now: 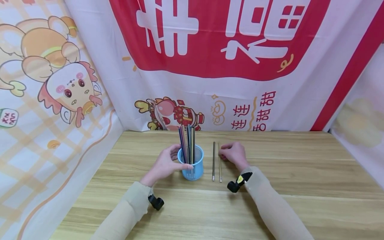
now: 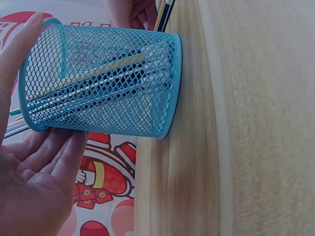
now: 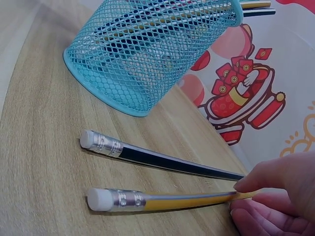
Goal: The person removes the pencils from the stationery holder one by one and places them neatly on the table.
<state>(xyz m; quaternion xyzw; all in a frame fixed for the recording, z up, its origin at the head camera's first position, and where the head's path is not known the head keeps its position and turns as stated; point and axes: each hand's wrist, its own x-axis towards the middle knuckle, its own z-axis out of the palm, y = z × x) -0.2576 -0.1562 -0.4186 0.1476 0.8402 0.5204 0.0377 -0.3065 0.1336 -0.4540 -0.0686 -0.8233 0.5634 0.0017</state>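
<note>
A light blue mesh pencil cup [image 1: 197, 170] stands upright on the table, with several pencils [image 1: 187, 143] leaning in it. My left hand [image 1: 166, 164] holds the cup from the left, thumb near the rim at the front and fingers round the far side. To the right of the cup, a black pencil [image 1: 214, 163] and a yellow pencil [image 3: 187, 200] lie side by side, their white eraser ends toward me. With thumb and fingers, my right hand [image 1: 235, 154] pinches the yellow pencil toward its far end. The black pencil lies just left of it, untouched.
The wooden table [image 1: 288, 170] ends at the back against a hanging cloth [image 1: 300, 100] with red and white print. Another printed cloth [image 1: 99, 133] hangs along the left side. Each wrist wears a small black camera [image 1: 156, 202].
</note>
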